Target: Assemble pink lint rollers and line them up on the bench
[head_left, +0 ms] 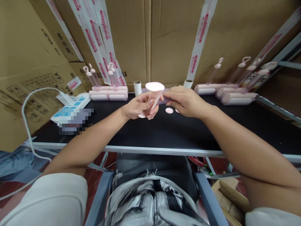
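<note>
My left hand [139, 106] is closed around a pale pink curved cover with round end plates [154, 86], held up above the black table. Close beside it, my right hand [185, 99] pinches a translucent pinkish piece [164, 99] whose full shape the fingers hide. The two pieces meet or overlap between the hands; whether they are joined I cannot tell. Below the right hand lies a small pink disc [169, 110], with another partly hidden by the fingers. Behind the hands stand two white paper rolls, the left roll [137, 89] and the right roll [188, 83].
Pink rollers with clear handles and heart-shaped loops [117, 94] stand at the back left; several more such rollers [238, 98] are at the right. A white-and-blue power strip [72, 108] with a cable lies left, beside a blurred-out item. Cardboard boxes [171, 40] wall the back.
</note>
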`<state>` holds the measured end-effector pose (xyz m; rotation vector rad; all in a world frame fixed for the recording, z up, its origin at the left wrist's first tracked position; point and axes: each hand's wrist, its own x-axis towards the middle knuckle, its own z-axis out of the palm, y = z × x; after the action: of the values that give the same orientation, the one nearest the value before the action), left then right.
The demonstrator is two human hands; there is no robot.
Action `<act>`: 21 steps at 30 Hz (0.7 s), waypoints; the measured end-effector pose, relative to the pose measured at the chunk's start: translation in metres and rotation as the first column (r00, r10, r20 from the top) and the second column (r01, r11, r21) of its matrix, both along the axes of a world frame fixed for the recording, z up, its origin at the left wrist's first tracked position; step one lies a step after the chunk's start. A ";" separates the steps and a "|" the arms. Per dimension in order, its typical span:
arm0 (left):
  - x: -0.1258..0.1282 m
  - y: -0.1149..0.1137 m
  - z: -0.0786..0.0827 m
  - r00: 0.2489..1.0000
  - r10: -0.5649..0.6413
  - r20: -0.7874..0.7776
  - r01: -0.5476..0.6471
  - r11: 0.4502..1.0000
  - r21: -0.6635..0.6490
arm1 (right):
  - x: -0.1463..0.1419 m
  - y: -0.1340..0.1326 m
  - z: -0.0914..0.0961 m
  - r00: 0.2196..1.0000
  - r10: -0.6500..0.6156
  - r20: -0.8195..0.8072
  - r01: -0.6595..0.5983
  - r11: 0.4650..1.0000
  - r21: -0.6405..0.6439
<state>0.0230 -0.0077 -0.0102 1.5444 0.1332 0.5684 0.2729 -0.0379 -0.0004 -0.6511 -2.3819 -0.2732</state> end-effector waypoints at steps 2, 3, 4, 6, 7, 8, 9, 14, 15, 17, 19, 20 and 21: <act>0.002 -0.001 0.000 0.994 0.086 0.064 -0.089 0.995 0.046 | 0.003 0.000 0.003 1.000 -0.029 -0.006 0.030 1.000 0.008; 0.000 -0.002 0.001 0.994 0.088 0.069 -0.092 0.994 0.053 | 0.008 0.000 0.006 0.999 -0.043 -0.012 0.043 0.999 0.007; -0.005 -0.002 0.004 0.997 0.062 0.049 -0.065 0.997 0.050 | 0.017 0.000 0.008 0.998 -0.061 -0.023 0.061 0.998 0.009; -0.019 0.000 0.011 0.999 -0.029 -0.045 0.031 0.999 0.032 | 0.039 0.000 0.015 0.988 -0.132 -0.077 0.134 0.991 0.016; -0.026 0.001 0.015 0.995 -0.039 -0.087 0.042 0.998 0.041 | 0.052 0.001 0.017 0.971 -0.192 -0.139 0.198 0.980 0.026; -0.033 0.004 0.019 0.993 -0.008 -0.119 0.015 0.998 0.064 | 0.064 0.002 0.019 0.942 -0.257 -0.216 0.265 0.964 0.010; -0.036 0.006 0.022 0.990 0.071 -0.120 -0.059 0.994 0.096 | 0.073 0.005 0.020 0.886 -0.296 -0.356 0.315 0.949 -0.003; 0.002 0.025 0.018 0.859 0.442 -0.257 -0.310 0.850 0.425 | 0.080 0.028 0.007 0.599 -0.376 -0.707 0.168 0.922 -0.349; 0.018 0.030 0.017 0.795 0.534 -0.288 -0.324 0.775 0.542 | 0.079 0.032 0.004 0.614 -0.428 -0.663 0.170 0.892 -0.419; 0.051 0.040 0.015 0.647 0.721 -0.248 -0.290 0.533 0.795 | 0.081 0.038 0.000 0.632 -0.502 -0.590 0.229 0.849 -0.477; 0.082 0.050 0.014 0.548 0.808 -0.217 -0.156 0.354 0.922 | 0.089 0.040 0.000 0.610 -0.536 -0.583 0.293 0.837 -0.463; 0.096 0.054 0.013 0.505 0.841 -0.195 -0.100 0.281 0.954 | 0.096 0.041 0.001 0.592 -0.549 -0.590 0.320 0.832 -0.454; 0.109 0.059 0.010 0.472 0.864 -0.172 -0.053 0.223 0.973 | 0.102 0.041 0.003 0.576 -0.563 -0.592 0.337 0.824 -0.456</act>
<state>0.1318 0.0508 0.0003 2.8427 1.2703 0.5237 0.3747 0.0032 0.0022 -1.2654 -1.4641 0.1297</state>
